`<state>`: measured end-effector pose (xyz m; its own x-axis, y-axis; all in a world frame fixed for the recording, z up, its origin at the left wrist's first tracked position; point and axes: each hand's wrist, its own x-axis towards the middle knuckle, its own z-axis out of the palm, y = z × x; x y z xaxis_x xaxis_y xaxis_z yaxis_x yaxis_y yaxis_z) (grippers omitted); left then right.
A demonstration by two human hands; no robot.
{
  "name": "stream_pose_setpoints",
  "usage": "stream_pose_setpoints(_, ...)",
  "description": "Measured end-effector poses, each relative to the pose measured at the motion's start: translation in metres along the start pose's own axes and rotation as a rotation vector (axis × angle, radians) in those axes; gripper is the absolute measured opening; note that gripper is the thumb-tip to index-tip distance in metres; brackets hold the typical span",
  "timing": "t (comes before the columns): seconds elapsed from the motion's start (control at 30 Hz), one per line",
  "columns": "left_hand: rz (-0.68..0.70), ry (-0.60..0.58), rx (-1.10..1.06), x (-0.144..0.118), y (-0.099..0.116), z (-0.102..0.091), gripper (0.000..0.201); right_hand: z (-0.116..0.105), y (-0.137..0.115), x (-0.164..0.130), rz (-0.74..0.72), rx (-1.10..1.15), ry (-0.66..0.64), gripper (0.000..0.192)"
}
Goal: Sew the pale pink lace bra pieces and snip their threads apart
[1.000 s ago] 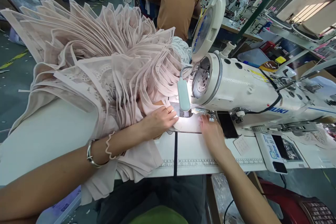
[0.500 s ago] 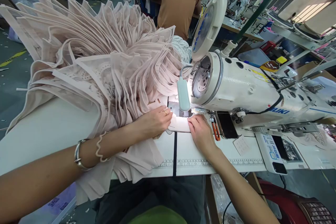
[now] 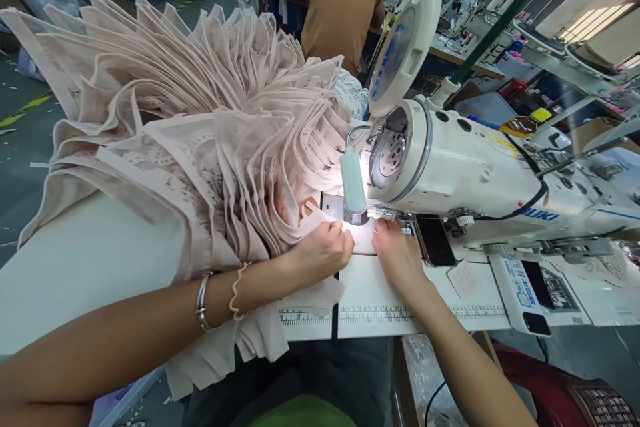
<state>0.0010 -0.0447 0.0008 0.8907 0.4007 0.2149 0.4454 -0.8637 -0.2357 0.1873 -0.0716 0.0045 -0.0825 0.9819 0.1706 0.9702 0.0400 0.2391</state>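
- The left hand (image 3: pixel 323 250) rests knuckles-up on a small pale pink fabric piece (image 3: pixel 361 240), fingers curled in and pinching its near edge.
- The right hand (image 3: pixel 400 255) lies at three o'clock of the left, just beside it; its fingers are nearly straight, pressed flat on the same piece, gripping nothing.
- The fabric piece lies on the white table (image 3: pixel 380 293) under the needle area of the white industrial sewing machine (image 3: pixel 480 173), lit by a small pale green lamp (image 3: pixel 353 181) at twelve o'clock of the hands.
- A large fanned heap of pink sheer and lace panels (image 3: pixel 200 127) spreads from nine to eleven o'clock, touching the left forearm.
- A printed ruler strip (image 3: pixel 380 313) runs along the table's near edge.
- A person in a brown shirt (image 3: pixel 340 0) is at twelve o'clock, well apart.
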Motion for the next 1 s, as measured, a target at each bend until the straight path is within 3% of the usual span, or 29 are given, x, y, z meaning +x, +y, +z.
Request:
stream_pose_setpoints(0.1, -0.060, 0.026, 0.035, -0.005, -0.008, 0.001, 0.031, -0.007, -0.003, 0.011, 0.015, 0.021, -0.099, 0.019)
stream_pose_setpoints(0.2, -0.019, 0.044, 0.025, -0.005, -0.011, 0.006, 0.028, -0.006, -0.015, 0.017, 0.030, 0.124, -0.152, 0.020)
stream_pose_setpoints(0.3, -0.053, 0.051, -0.093, -0.004, -0.017, 0.012, 0.027, 0.001, -0.026, 0.017, 0.043, 0.185, -0.108, 0.021)
stream_pose_setpoints(0.43, -0.311, 0.188, -0.430, -0.006, -0.021, 0.018, 0.028, 0.009, -0.031, 0.010, 0.086, 0.238, -0.038, 0.020)
stream_pose_setpoints(0.53, -0.299, 0.300, -0.527, -0.008, -0.010, 0.021, 0.035, 0.010, -0.029, 0.006, 0.099, 0.291, -0.027, 0.018)
stream_pose_setpoints(0.73, -0.101, 0.196, -0.162, -0.006, 0.009, 0.018, 0.037, 0.006, -0.030, 0.005, 0.120, 0.354, -0.029, 0.018)
stream_pose_setpoints(0.93, -0.082, 0.193, 0.025, -0.005, 0.009, 0.019, 0.040, 0.003, -0.026, 0.007, 0.139, 0.450, -0.074, 0.021)
stream_pose_setpoints(1.0, -0.080, 0.207, 0.037, -0.005, 0.009, 0.022, 0.037, 0.002, -0.018, 0.005, 0.079, 0.556, -0.105, 0.019)
